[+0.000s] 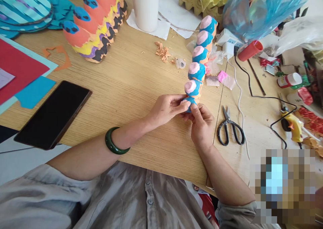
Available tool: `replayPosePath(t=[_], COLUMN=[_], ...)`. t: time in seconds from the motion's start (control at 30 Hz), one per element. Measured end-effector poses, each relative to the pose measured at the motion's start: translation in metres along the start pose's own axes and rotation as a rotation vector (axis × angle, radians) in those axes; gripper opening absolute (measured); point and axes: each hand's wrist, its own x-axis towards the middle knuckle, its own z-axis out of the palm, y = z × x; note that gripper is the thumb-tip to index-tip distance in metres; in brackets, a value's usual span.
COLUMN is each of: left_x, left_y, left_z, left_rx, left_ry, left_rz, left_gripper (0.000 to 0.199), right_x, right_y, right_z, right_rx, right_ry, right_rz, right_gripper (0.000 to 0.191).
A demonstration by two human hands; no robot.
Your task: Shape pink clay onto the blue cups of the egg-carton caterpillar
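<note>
On the head view I see the painted egg-carton strip [202, 57] stretching away toward the far side of the desk, its near end pinched between the left hand [166, 109] and the right hand [200, 126], fingers and thumbs pressed on it. Orange paper shreds [163, 52] lie just left of the strip. A blue plastic bag [264, 10] sits top right; I can't tell what's in it. Scissors [229, 129] lie just right of the right hand, a black phone [51, 114] well left. The table [141, 97] edge runs below the wrists, with open wood between the hands and phone.
</note>
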Motion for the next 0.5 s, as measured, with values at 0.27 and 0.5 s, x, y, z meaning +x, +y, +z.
replayPosePath(t=[0.27, 0.5], left_x=[0.002, 0.005], left_y=[-0.001, 0.017], left_z=[0.000, 0.001], left_rx=[-0.045, -0.324], left_ry=[-0.007, -0.185], left_rz=[-0.012, -0.098], left_gripper=[0.049, 0.039], right_x=[0.002, 0.004], right_y=[-0.001, -0.004], right_z=[0.000, -0.002], right_rx=[0.012, -0.023], right_ry=[-0.005, 0.022], right_rz=[0.019, -0.007], right_gripper=[0.037, 0.042])
